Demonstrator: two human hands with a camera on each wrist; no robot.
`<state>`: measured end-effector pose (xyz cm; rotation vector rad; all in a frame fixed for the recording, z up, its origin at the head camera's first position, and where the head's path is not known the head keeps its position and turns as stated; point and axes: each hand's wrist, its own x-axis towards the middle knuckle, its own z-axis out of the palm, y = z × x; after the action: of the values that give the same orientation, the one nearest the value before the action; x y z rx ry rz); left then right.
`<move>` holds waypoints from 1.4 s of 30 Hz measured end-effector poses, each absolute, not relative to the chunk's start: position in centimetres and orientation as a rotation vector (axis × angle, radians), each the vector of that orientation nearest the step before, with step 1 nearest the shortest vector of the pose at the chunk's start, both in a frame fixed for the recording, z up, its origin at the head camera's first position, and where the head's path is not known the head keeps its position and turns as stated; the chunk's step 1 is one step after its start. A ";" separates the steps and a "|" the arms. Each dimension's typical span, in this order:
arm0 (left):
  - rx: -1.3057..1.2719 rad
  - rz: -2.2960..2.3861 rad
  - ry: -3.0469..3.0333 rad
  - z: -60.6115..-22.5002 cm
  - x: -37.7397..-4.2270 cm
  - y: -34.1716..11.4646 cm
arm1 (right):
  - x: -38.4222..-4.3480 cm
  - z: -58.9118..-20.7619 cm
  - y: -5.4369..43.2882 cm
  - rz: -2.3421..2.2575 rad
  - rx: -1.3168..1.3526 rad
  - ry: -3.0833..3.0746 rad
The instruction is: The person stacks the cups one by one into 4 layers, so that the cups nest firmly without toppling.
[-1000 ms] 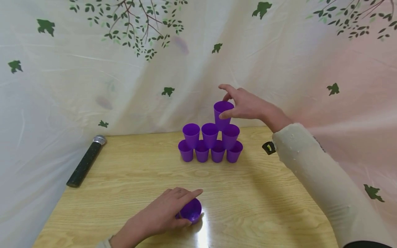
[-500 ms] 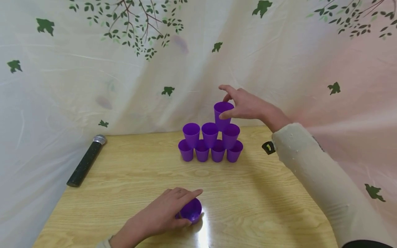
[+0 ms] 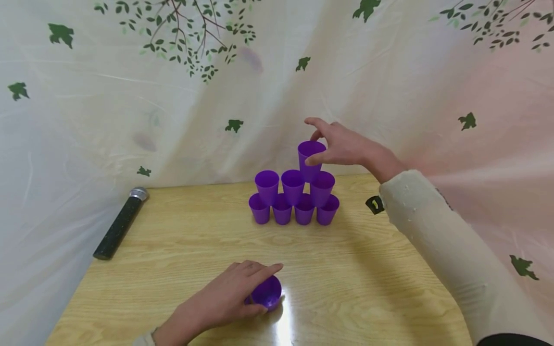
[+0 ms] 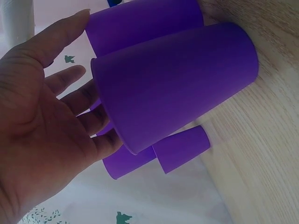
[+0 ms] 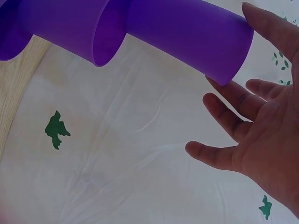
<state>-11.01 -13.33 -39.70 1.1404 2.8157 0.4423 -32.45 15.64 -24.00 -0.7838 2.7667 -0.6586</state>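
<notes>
Purple cups stand mouth up in tiers at the back of the table: several at the bottom, three (image 3: 292, 188) in the middle and one top cup (image 3: 304, 153) at the right. My right hand (image 3: 346, 145) pinches that top cup near its rim between thumb and index finger, other fingers spread. Close to me, my left hand (image 3: 218, 299) spans a purple cup (image 3: 269, 292), thumb on the near side and fingers on the far side. The left wrist view shows two cups there, a nearer cup (image 4: 177, 88) and another cup (image 4: 145, 25) whose rim the thumb touches.
A black microphone (image 3: 119, 228) with a silver head lies at the table's left edge. White cloth (image 3: 186, 120) with green leaf and bird prints hangs directly behind the wooden table (image 3: 182, 230). A small black object (image 3: 374, 205) shows beside the right sleeve (image 3: 437, 245).
Both hands and all the cups hold still. Only the head view has shifted very slightly.
</notes>
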 end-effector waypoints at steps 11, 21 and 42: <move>1.149 0.433 2.820 -39.7 -11.0 -13.3 | -32.4 -23.9 15.8 -0.659 -0.799 2.769; 1.144 0.428 2.819 -39.6 -10.9 -13.3 | -32.2 -23.8 15.8 -0.664 -0.802 2.760; 1.184 0.409 2.844 -39.9 -11.0 -13.1 | -28.3 -23.0 17.9 -0.761 -0.922 2.856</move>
<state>-11.01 -13.13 -39.90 1.1837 2.8439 0.4095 -28.34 17.86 -22.97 -0.9221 2.8564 -0.7611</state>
